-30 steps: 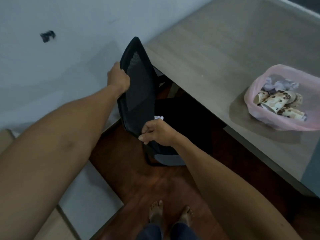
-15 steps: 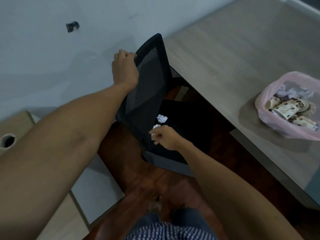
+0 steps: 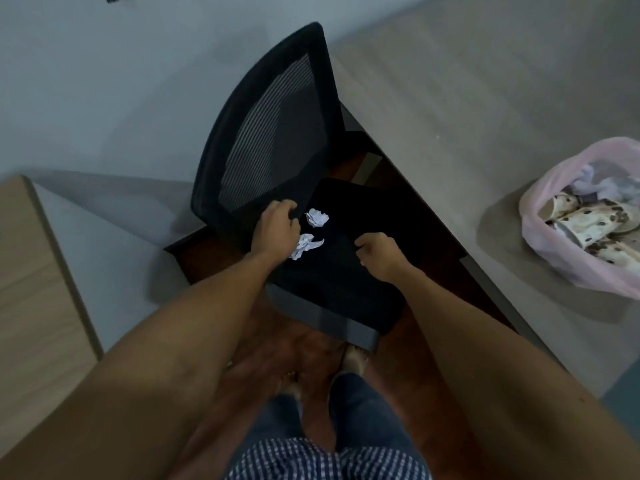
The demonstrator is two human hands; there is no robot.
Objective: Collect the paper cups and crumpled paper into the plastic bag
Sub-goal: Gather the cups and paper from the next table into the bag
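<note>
Two white balls of crumpled paper lie on the black chair seat [image 3: 346, 271]: one [image 3: 317, 217] near the backrest, another [image 3: 305, 245] just in front of it. My left hand [image 3: 277, 226] hovers over the seat with loosely bent fingers, its thumb side against the nearer ball, and no grip shows. My right hand [image 3: 377, 252] is to the right of both balls, fingers curled and empty. The pink plastic bag [image 3: 540, 271] lies open on the grey table at the right, with spotted paper cups [image 3: 585, 223] and crumpled paper [image 3: 602, 183] inside.
The black mesh backrest [image 3: 273, 133] stands between the seat and the pale wall. The grey table [image 3: 467, 98] runs along the right, its edge close to the seat. A light wooden cabinet [image 3: 31, 289] stands on the left. My bare feet are on the dark wood floor below.
My left hand left the top of the backrest and came down to the seat. My right hand let go of its paper ball, which now lies on the seat, and moved right.
</note>
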